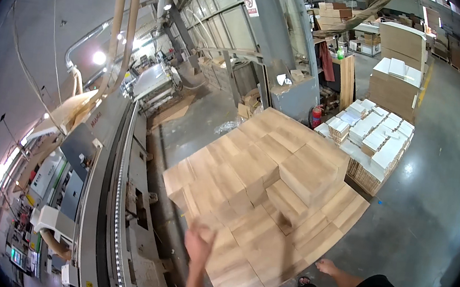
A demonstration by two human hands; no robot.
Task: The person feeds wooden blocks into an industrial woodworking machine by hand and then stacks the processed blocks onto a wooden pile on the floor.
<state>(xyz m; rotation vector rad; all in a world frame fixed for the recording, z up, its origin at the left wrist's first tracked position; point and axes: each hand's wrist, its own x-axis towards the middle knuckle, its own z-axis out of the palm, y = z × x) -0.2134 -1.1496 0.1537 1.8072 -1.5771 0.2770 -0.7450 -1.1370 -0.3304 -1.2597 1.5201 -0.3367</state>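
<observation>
While the long conveyor machine (106,198) runs along the left of the pallet stack, the wooden panels (262,186) lie on that stack in uneven layers; they look stiff, flat and fairly heavy, best gripped by opposite edges; the left hand (199,242) hovers blurred over the stack's near corner, fingers apparently loosely curled, holding nothing; the right hand (328,266), just off the stack's near right edge, looks loosely closed and empty.

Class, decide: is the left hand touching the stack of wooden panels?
Cannot tell. In the head view the blurred left hand overlaps the panel stack, but neither contact nor gap shows plainly.
</observation>
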